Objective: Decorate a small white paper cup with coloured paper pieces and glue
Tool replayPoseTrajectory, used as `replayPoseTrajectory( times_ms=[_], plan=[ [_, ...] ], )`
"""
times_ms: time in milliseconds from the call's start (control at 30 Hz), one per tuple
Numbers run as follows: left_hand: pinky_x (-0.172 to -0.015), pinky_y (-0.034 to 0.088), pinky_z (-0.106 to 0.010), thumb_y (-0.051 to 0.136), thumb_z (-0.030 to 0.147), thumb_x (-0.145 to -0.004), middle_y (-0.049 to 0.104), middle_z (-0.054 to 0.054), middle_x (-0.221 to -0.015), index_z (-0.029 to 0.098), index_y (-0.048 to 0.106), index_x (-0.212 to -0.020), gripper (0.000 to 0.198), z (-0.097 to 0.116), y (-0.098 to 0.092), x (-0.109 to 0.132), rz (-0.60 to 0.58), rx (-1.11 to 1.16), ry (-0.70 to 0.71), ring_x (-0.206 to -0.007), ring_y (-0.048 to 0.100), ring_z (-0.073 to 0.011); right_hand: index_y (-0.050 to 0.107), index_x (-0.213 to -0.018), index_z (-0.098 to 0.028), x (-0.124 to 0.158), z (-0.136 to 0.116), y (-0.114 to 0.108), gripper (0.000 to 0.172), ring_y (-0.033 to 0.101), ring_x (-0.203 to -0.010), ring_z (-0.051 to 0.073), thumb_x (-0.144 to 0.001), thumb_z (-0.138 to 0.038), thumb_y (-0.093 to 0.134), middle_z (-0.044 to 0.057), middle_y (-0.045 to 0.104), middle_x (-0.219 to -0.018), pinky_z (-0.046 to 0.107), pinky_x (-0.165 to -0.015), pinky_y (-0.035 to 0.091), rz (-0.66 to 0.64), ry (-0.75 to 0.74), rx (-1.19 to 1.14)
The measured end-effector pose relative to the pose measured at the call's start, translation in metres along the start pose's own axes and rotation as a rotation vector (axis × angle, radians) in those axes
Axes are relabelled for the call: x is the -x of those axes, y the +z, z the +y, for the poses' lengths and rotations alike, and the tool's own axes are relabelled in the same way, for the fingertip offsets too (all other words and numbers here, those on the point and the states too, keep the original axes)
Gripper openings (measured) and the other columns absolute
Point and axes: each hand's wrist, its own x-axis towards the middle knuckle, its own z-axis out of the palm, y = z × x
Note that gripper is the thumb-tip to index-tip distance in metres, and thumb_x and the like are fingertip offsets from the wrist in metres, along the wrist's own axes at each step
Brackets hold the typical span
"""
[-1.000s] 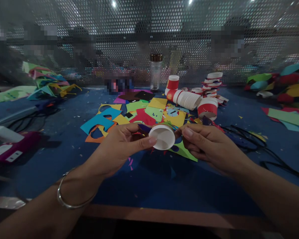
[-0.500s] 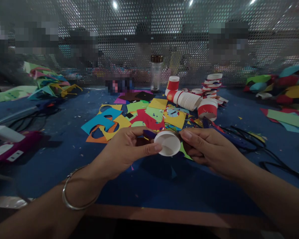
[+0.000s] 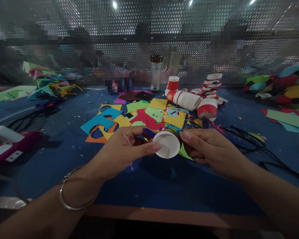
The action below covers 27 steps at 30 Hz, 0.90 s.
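We see the cup [image 3: 167, 145] mouth-on, so its outer wall is mostly hidden from us. Behind it we lose some fingertips of the left hand [image 3: 123, 146], and we cannot tell what, if anything, the right hand [image 3: 209, 146] pinches beside the cup. That hand covers part of a green sheet [image 3: 184, 152]. Our view's left edge cuts off the purple box [image 3: 27, 142], its right edge the coloured pile [image 3: 292, 94]. We find the people [image 3: 81, 49] beyond the mesh [image 3: 129, 23] too blurred to make out.
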Motion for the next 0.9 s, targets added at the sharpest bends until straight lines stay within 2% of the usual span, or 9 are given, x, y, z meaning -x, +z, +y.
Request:
replayPoseTrajectory(
  times_ms=[167,500,767,900],
  plan=[
    [-0.071,0.052,-0.026,0.091,0.031,-0.067,0.073,-0.001,-0.079,0.019,0.077,-0.081,0.023,0.003,-0.003,0.002,-0.004,-0.107,0.069,-0.077,0.064,-0.0156,0.041,-0.064,-0.022,-0.001,-0.002,-0.001,0.056,0.015,-0.046,0.004,-0.083,-0.066,0.070,-0.011,0.022,-0.056,0.019,-0.038,0.011,0.010,0.006,0.029],
    [-0.055,0.040,-0.023,0.078,0.038,-0.081,0.061,0.001,-0.068,0.018,0.069,-0.073,0.023,0.007,-0.008,0.004,0.072,-0.477,0.277,-0.062,0.050,-0.0114,0.045,-0.065,-0.022,0.000,0.001,-0.003,0.055,0.012,-0.045,0.005,-0.085,-0.069,0.065,-0.012,0.018,-0.055,0.021,-0.036,0.009,-0.021,-0.021,0.087],
    [-0.056,0.042,-0.024,0.076,0.037,-0.082,0.064,-0.001,-0.073,0.018,0.066,-0.072,0.024,0.006,-0.010,0.002,0.049,-0.481,0.299,-0.067,0.055,-0.0132,0.051,-0.065,-0.021,0.001,0.001,-0.002,0.056,0.014,-0.044,0.005,-0.085,-0.071,0.064,-0.011,0.020,-0.053,0.020,-0.036,0.012,-0.004,-0.035,0.118],
    [-0.055,0.040,-0.024,0.076,0.035,-0.082,0.061,0.000,-0.071,0.018,0.065,-0.069,0.024,0.009,-0.011,0.002,0.053,-0.477,0.295,-0.065,0.052,-0.0122,0.054,-0.066,-0.020,-0.001,0.001,-0.001,0.055,0.016,-0.044,0.005,-0.086,-0.070,0.063,-0.011,0.023,-0.053,0.020,-0.036,0.012,-0.010,-0.028,0.132]
  ],
)
